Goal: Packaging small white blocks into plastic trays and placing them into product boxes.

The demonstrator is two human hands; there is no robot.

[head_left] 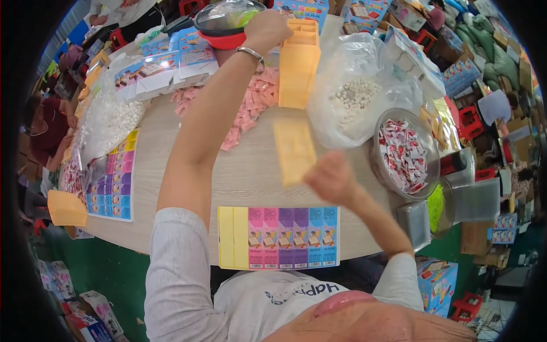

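Observation:
My left arm, with a bracelet on the wrist, stretches to the far side of the table. My left hand (266,28) is closed beside the far end of a stack of orange plastic trays (298,74); its fingertips are hidden. Nearer to me, a single orange plastic tray (293,149) is blurred by motion. My right hand (332,178) is blurred too, its fingers curled at the tray's near right corner. A printed sheet (279,237) with yellow, pink, purple and blue strips lies at the table's near edge.
Pink sachets (253,102) lie loose left of the tray stack. A clear bag of white pieces (356,97) and a bowl of red-and-white sachets (402,154) stand right. Farther back are a lidded red bowl (225,39) and flat boxes (165,62). Another person (48,131) sits left.

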